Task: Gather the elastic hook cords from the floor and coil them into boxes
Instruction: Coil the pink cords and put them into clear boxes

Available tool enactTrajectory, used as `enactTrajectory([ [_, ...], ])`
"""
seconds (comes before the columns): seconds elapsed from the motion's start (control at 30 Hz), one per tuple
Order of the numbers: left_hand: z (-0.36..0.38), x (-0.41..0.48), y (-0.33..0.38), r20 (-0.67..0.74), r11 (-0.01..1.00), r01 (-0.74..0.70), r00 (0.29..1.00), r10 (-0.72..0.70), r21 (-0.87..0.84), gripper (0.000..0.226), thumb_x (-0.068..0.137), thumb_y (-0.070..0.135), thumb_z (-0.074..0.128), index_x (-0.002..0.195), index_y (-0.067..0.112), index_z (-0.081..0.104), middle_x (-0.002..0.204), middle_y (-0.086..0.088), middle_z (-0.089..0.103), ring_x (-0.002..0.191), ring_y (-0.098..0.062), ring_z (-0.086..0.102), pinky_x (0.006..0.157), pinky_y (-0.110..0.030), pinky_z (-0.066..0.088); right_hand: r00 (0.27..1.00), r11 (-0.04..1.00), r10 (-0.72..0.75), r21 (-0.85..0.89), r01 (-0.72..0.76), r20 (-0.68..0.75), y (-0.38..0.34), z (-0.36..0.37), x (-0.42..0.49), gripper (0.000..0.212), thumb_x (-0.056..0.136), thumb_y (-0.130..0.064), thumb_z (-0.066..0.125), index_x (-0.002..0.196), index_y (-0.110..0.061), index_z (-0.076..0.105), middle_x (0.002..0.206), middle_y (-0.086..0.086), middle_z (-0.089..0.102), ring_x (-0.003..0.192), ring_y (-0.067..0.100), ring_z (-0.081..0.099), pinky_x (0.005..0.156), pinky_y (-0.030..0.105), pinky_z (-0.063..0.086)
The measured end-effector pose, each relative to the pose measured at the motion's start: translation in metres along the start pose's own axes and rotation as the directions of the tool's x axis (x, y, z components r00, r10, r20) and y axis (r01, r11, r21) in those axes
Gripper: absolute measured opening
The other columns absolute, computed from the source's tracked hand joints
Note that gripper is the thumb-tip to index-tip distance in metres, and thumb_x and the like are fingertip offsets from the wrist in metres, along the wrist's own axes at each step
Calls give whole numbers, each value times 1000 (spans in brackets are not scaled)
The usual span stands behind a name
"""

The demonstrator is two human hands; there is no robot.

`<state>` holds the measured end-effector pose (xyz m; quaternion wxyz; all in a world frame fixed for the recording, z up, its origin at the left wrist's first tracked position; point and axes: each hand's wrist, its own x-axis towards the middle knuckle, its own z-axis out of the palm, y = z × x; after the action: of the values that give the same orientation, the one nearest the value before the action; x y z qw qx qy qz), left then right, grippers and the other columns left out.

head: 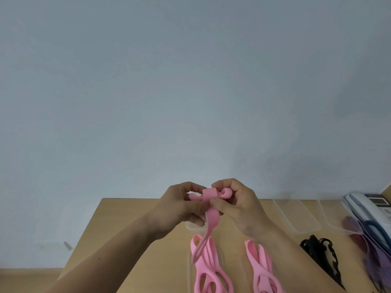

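Two bundles of pink elastic cords lie at the near edge of the wooden table (131, 229), a left bundle (208, 269) and a right bundle (262, 269), side by side but apart. Both are flat straps with oval holes. A faint clear rim shows along the left bundle; whether it sits inside a box I cannot tell.

Above them, both bare forearms reach in from the near side and meet over the middle of the table. The left hand (179, 208) and the right hand (239, 205) together hold one pink cord (209, 194), fingers curled close round it, thumbs and fingertips pinching a small folded loop between the two hands. A rolled end pokes out by the right fingers, and the cord's loose tail hangs down toward the left bundle.

Just beyond the hands stands a clear plastic box (191, 227), mostly hidden. Farther right lie clear trays (296, 216), then a black cord (319, 248) on the tabletop. At the right edge are purple cords (374, 256) – blurred – and a white telephone (368, 206) against the grey wall (190, 81).
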<state>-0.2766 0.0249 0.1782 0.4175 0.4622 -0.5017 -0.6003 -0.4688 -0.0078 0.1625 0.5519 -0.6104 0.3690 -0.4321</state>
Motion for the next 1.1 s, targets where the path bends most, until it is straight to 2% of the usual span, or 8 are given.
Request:
enactTrajectory([
  [0.17,3,-1,6,20,993,47,999,-45,-108,42,80,26,74,111,0,63,99,-31,69,80,-34,66,73,-39,57,997,990,-78,-114,80,19,-3,-1,-4,33,78,-5,77,94,-32,67,94,-2,71,87,14,68,77,26,57],
  [0.3,4,0,2,-19,991,11,1000,-14,-135,30,81,13,79,105,2,66,98,-37,66,79,-36,67,71,-38,56,996,989,-62,-128,70,66,-4,-1,-5,31,71,-14,78,93,-31,66,91,-6,70,84,13,67,77,29,58],
  [0.4,4,2,0,-41,992,-48,998,43,-114,23,80,5,79,100,6,69,99,-35,66,81,-37,68,72,-37,57,996,999,1,-39,3,91,-3,-5,-4,35,66,-26,82,98,-28,67,88,-3,70,79,17,66,74,30,56],
  [0.57,4,5,-4,-47,987,-158,986,159,26,23,83,-6,74,101,6,67,96,-22,73,87,-33,72,75,-33,57,993,993,109,31,-110,45,-1,-1,2,38,68,-50,80,89,-20,71,78,10,70,65,24,62,60,31,52],
  [0.73,4,7,-10,-82,976,-193,976,202,103,25,81,-1,77,103,6,66,101,-18,72,96,-38,69,86,-45,59,986,986,166,2,-166,31,0,-1,3,38,76,-43,78,89,-9,68,71,13,70,59,23,60,54,29,50],
  [0.87,1,9,-10,-86,989,-83,992,94,120,55,69,20,84,118,17,59,100,-13,72,91,-29,72,86,-39,59,995,995,97,-19,-97,1,0,0,2,39,75,-41,81,92,-9,67,70,13,67,58,23,57,54,31,48],
  [1.0,-1,10,-11,-27,989,-21,999,25,145,39,78,19,80,109,3,62,96,-18,74,84,-34,70,77,-44,58,998,998,66,-9,-66,2,0,-3,3,18,75,-28,82,86,-22,70,78,7,70,57,21,57,55,30,49],
  [1.1,-2,10,-9,-7,992,-1,1000,2,129,37,76,9,78,108,2,62,95,-21,73,78,-31,68,77,-44,58,998,998,64,-7,-64,23,2,-4,2,20,74,-18,81,90,-22,69,79,5,70,57,20,58,56,29,51],
])
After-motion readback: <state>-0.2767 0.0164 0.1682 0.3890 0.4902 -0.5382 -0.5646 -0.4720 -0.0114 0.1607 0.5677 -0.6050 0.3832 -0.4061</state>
